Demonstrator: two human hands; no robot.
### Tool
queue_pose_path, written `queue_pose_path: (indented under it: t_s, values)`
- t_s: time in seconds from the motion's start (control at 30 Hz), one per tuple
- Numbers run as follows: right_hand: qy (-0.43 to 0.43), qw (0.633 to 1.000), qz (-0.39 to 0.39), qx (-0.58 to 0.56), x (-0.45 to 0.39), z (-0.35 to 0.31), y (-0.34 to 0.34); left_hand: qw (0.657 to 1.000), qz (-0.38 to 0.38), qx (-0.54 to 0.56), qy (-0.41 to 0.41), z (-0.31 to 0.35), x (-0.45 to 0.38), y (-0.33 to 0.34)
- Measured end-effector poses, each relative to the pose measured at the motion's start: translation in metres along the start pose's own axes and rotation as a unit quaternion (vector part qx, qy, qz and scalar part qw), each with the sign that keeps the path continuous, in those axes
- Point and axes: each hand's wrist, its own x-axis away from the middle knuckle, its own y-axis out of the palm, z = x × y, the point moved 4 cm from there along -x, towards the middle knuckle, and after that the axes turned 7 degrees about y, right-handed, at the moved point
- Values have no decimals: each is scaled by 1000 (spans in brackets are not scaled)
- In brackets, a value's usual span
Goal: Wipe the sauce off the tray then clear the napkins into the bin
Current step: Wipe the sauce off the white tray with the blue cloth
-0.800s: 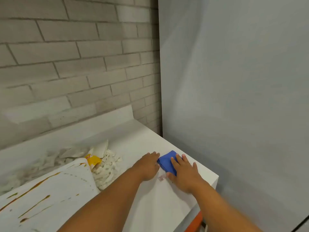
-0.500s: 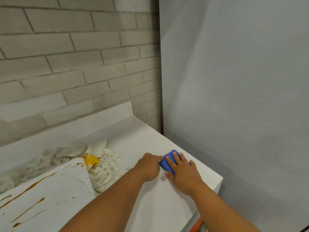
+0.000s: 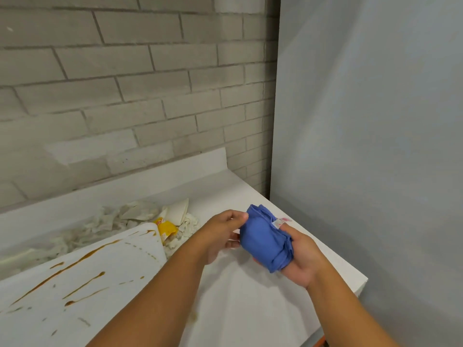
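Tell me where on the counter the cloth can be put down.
Bare counter lies under the hands, between the tray and the right edge, and behind them toward the corner. Left of that, napkins crowd the strip between tray and wall.

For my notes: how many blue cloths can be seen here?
1. The blue cloth is folded and held above the white counter, between the left hand and the right hand. None other shows.

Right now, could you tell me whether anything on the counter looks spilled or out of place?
Yes: brown sauce streaks run across the white tray, and crumpled napkins lie heaped behind it against the wall.
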Motion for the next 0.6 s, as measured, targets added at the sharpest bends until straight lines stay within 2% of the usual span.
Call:
queue_pose_path:
  t_s: [0.13, 0.27, 0.3, 0.43, 0.53, 0.6]
  values:
    - [48, 994, -87, -51, -2, 18, 29, 1000, 6, 18, -16, 1, 27, -34]
    - [35, 990, -139, 18, -4, 37, 61, 999, 29, 24, -9, -1, 53, -60]
    - [16, 988, -140, 69, -4, 41, 69, 999, 32, 21, -4, -1, 60, -66]
    - [-53, 966, -50, 247, -3, 58, 95, 999, 43, -8, 21, 7, 86, -90]
    - [-31, 971, -30, 237, -2, 78, 111, 996, 36, -66, 49, 19, 106, -102]
    - [0, 977, -75, 198, -1, 91, 129, 993, 37, -87, 72, 28, 119, -114]
